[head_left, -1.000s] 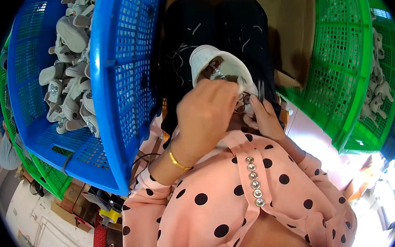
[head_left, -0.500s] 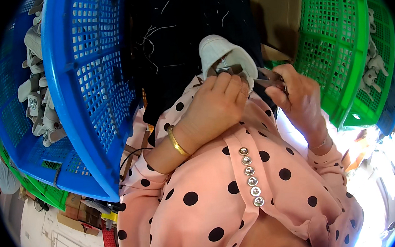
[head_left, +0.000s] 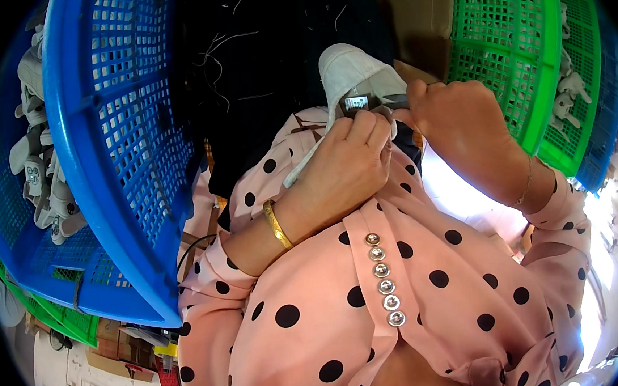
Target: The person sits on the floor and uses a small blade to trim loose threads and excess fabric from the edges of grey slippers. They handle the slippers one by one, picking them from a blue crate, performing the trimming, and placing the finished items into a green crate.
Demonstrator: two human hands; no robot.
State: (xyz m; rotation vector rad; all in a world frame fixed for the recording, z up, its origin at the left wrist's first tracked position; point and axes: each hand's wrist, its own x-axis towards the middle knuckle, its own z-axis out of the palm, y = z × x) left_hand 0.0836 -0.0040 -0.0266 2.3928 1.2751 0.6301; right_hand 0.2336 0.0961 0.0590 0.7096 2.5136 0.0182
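Blue basket sat at nine o'clock, white shoe at one, its edge pinched in the left hand while the right hand, at two, gripped a metal tool (tip hard to make out). If either grip slipped so close in, the tool might have nicked fabric, left fingertips or the small label.

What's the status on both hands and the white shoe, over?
Left hand gripping the white shoe. Right hand holding a metal tool, its end at the shoe's opening. Left fingers partly block the view of the opening.
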